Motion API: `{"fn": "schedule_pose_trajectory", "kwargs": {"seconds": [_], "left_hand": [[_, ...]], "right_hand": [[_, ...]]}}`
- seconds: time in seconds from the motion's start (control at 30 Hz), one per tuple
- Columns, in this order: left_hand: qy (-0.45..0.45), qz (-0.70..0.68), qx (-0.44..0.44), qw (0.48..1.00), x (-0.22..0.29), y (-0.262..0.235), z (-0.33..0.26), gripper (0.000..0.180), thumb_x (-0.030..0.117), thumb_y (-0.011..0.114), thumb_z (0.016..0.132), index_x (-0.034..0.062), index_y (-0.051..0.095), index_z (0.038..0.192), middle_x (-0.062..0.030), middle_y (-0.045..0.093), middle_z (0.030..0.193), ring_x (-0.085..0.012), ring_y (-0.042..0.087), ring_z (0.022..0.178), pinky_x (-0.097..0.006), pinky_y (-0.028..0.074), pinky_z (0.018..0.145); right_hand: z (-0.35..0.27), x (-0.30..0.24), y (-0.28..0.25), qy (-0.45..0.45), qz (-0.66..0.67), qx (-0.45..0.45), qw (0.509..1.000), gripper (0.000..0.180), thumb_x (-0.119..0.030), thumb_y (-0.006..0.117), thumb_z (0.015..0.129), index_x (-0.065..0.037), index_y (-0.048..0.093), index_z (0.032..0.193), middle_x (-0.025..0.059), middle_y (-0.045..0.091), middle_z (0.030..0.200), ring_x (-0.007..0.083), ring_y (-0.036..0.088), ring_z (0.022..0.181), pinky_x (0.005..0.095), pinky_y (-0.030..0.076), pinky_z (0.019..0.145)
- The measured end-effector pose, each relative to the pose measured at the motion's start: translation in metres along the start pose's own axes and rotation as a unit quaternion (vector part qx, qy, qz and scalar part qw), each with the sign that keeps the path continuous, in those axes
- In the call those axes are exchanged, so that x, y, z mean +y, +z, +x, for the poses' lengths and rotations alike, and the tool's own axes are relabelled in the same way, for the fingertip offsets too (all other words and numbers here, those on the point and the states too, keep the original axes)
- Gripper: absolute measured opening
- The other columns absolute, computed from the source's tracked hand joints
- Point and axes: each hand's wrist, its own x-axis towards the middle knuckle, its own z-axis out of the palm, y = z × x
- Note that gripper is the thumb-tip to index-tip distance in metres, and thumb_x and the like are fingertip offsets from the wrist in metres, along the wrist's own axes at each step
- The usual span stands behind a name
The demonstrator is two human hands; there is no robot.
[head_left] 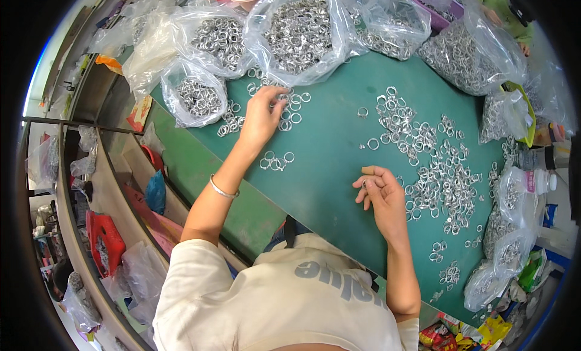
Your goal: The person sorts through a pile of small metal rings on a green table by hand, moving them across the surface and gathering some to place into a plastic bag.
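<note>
Metal rings [290, 106] lie flat under the left hand [261, 114], fingertips pinching among them; right hand [382, 193] curls loosely beside the scattered pile [439, 175], grip unclear.

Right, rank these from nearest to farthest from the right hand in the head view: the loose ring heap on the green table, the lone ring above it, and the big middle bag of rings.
From the right hand:
1. The loose ring heap, just to its right, almost touching the fingers.
2. The lone ring, on bare table straight up from the hand.
3. The big middle bag of rings, at the table's far edge.
</note>
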Motion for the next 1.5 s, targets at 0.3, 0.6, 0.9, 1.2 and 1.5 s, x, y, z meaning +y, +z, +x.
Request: {"fn": "schedule_pose_trajectory", "kwargs": {"seconds": [0.3,0.6,0.9,1.2,1.5], "left_hand": [[0.112,-0.213,-0.322,0.916,0.097,0.010,-0.099,0.050,0.001,0.072,0.076,0.0078,0.056,0.123,-0.0120,0.049,0.116,-0.0245,0.058,0.092,-0.033,0.050,0.074],[-0.135,-0.299,-0.303,0.895,0.085,0.038,-0.110,0.021,-0.005,0.055,0.087,-0.0026,0.065,0.105,-0.0075,0.065,0.088,-0.0147,0.061,0.074,-0.028,0.051,0.067],[-0.231,-0.449,-0.332,0.797,0.078,0.054,-0.099,0.031,-0.010,0.046,0.088,-0.0063,0.058,0.115,-0.0114,0.064,0.100,-0.0151,0.063,0.087,-0.027,0.053,0.077],[-0.205,-0.484,-0.329,0.785,0.087,0.049,-0.102,0.035,-0.013,0.045,0.087,-0.0075,0.054,0.121,-0.0152,0.063,0.111,-0.0201,0.063,0.103,-0.032,0.051,0.090],[-0.178,-0.415,-0.403,0.796,0.123,0.054,-0.105,0.034,-0.007,0.052,0.091,-0.0080,0.048,0.125,-0.0191,0.064,0.110,-0.0236,0.065,0.100,-0.032,0.052,0.090]], "right_hand": [[-0.029,0.013,0.013,0.050,0.096,-0.008,0.994,0.025,0.002,0.046,0.095,0.003,0.047,0.120,0.0137,0.064,0.102,0.0185,0.065,0.086,0.0286,0.055,0.073],[-0.045,0.004,-0.012,-0.008,-0.318,0.193,0.928,0.027,0.004,0.063,0.082,0.001,0.059,0.109,0.0106,0.066,0.080,0.0176,0.062,0.070,0.0312,0.050,0.065],[-0.018,0.017,-0.005,-0.180,-0.544,0.101,0.813,0.037,-0.005,0.071,0.074,-0.004,0.061,0.109,0.0104,0.052,0.114,0.0290,0.050,0.097,0.0395,0.042,0.081],[-0.054,0.019,-0.018,-0.184,-0.537,0.064,0.821,0.039,-0.004,0.069,0.073,-0.004,0.060,0.111,0.0115,0.052,0.116,0.0305,0.050,0.107,0.0424,0.040,0.088],[-0.088,0.021,-0.022,-0.182,-0.446,0.169,0.860,0.035,-0.004,0.067,0.076,-0.003,0.062,0.111,0.0125,0.058,0.113,0.0305,0.053,0.105,0.0405,0.042,0.088]]}}
